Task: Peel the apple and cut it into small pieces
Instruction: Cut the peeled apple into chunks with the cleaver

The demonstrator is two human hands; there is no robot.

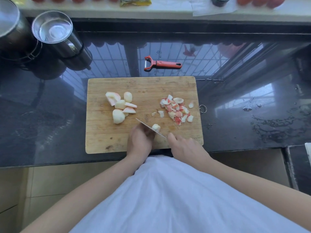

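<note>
Resting on the cutting board (101,140), a small apple piece (155,127) is pinched by the left hand (140,140) beside the knife (149,127) gripped by the right hand (183,147), so fingers could be nicked if the piece is rolled.

One wooden cutting board (117,140) at frame centre. On its left part, about six large peeled apple chunks (119,106). On its right part, one heap of small apple bits (176,109), too many and too small to count exactly. One further apple piece (156,127) at the lower middle, against one knife blade (144,124). Two hands: left hand (140,140), right hand (185,147). One red peeler (162,63) above the board. Two steel vessels (55,31) in the upper left.
</note>
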